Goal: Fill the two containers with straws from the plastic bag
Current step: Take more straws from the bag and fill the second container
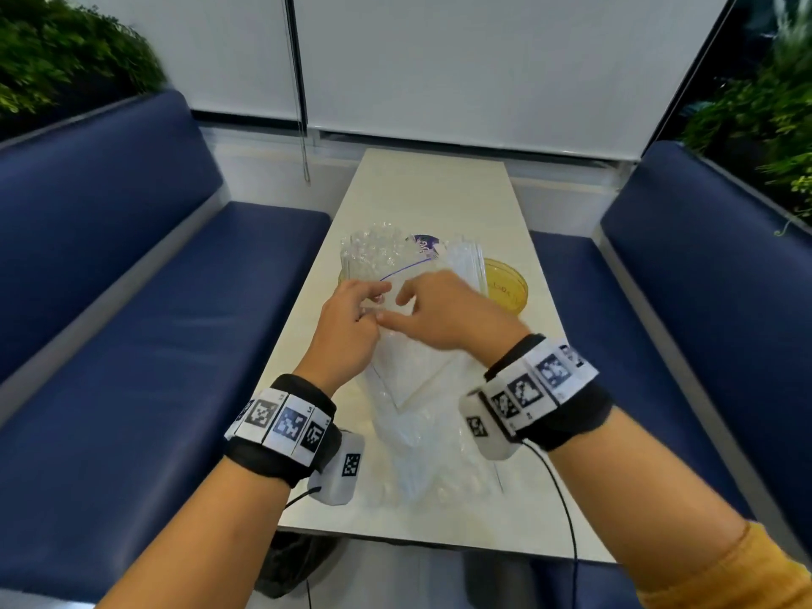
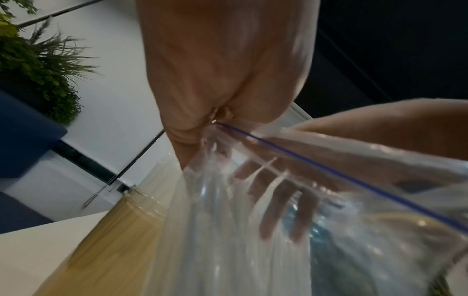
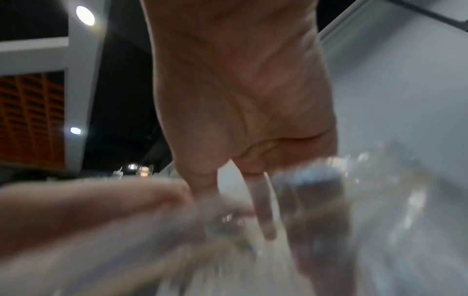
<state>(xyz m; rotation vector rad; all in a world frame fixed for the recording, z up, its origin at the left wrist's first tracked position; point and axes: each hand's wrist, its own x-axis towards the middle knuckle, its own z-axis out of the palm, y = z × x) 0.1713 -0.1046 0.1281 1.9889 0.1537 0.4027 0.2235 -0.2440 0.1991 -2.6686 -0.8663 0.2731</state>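
A clear plastic zip bag [image 1: 417, 380] with a blue seal line lies on the table, its mouth raised toward the far end. My left hand [image 1: 367, 303] pinches the bag's seal edge [image 2: 217, 124]. The fingers [image 2: 276, 202] of my right hand [image 1: 417, 301] show through the plastic while its thumb lies on the near side, so it holds the other lip. Clear straws [image 1: 373, 250] stand in the left yellow container [image 1: 342, 278], which also shows in the left wrist view [image 2: 113, 240]. Right of the bag sits a second yellow container [image 1: 505, 281]. The right wrist view is blurred.
The narrow white table [image 1: 439, 186] runs away from me between two blue benches [image 1: 132, 301] [image 1: 703, 309]. More crumpled clear plastic [image 1: 439, 472] lies near the front edge. A blind cord [image 1: 303, 138] hangs beyond the table's far left corner.
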